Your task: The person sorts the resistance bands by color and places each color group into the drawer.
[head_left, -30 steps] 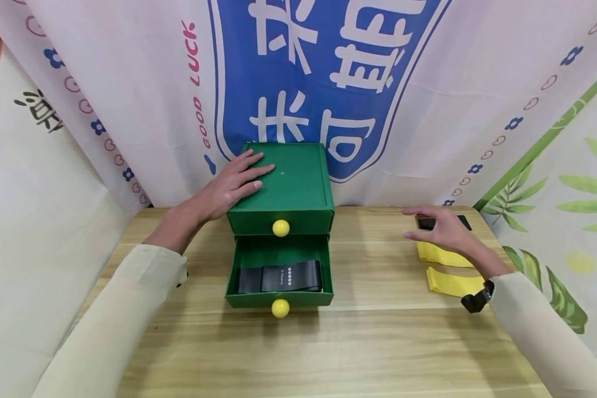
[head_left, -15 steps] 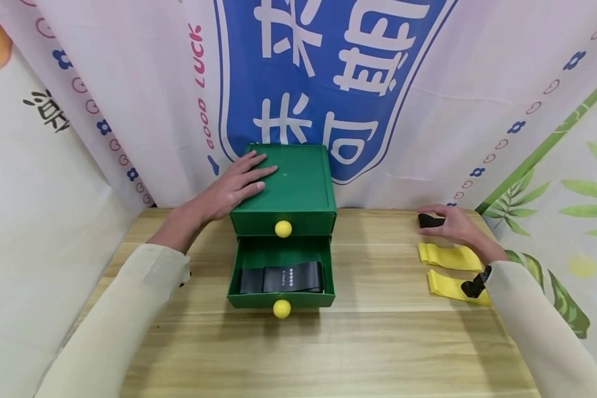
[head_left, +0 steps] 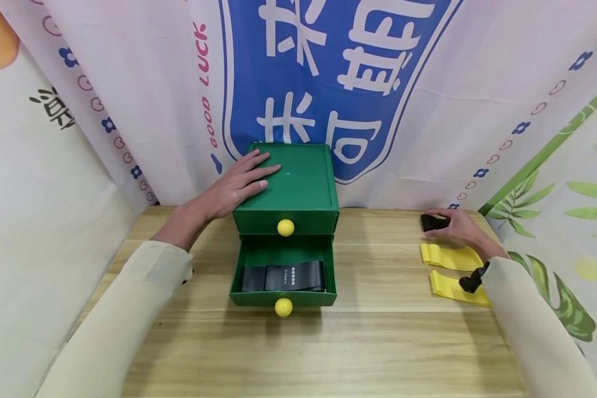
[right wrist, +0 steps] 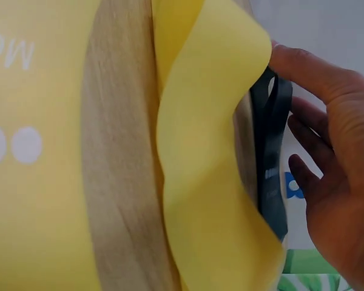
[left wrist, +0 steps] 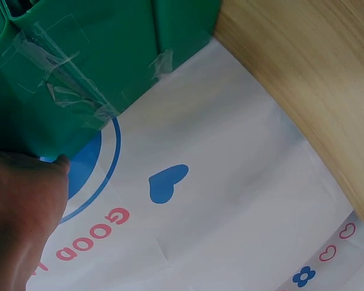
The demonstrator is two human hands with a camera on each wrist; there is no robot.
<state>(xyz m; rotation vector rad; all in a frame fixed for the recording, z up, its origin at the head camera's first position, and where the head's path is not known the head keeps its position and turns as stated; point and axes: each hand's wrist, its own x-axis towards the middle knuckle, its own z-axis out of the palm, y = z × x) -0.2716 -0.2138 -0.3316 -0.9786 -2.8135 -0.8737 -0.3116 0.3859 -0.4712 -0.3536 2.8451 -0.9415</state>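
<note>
My left hand (head_left: pixel 236 185) rests with spread fingers on the top of a green two-drawer box (head_left: pixel 303 177). The lower drawer (head_left: pixel 258 299) is pulled out and holds a folded black resistance band (head_left: pixel 278 278) with white print. At the far right, my right hand (head_left: pixel 455 226) pinches another black resistance band (head_left: pixel 434 223) between thumb and fingers. In the right wrist view, this black band (right wrist: pixel 273 157) stands on edge beside a yellow resistance band (right wrist: pixel 206 133), with my right hand (right wrist: pixel 340 121) around its far side. Two yellow bands (head_left: pixel 445 255) lie just in front of that hand.
Yellow knobs (head_left: pixel 286 227) stick out from both drawers. A printed curtain (head_left: pixel 179 83) hangs right behind the wooden table (head_left: pixel 368 342), and other cloths close off both sides. Clear tape (left wrist: pixel 60 73) runs along the box's side.
My right hand has moved slightly back and right, and its fingers have closed on the black band. My left hand stays on the box. The head view has shifted a little.
</note>
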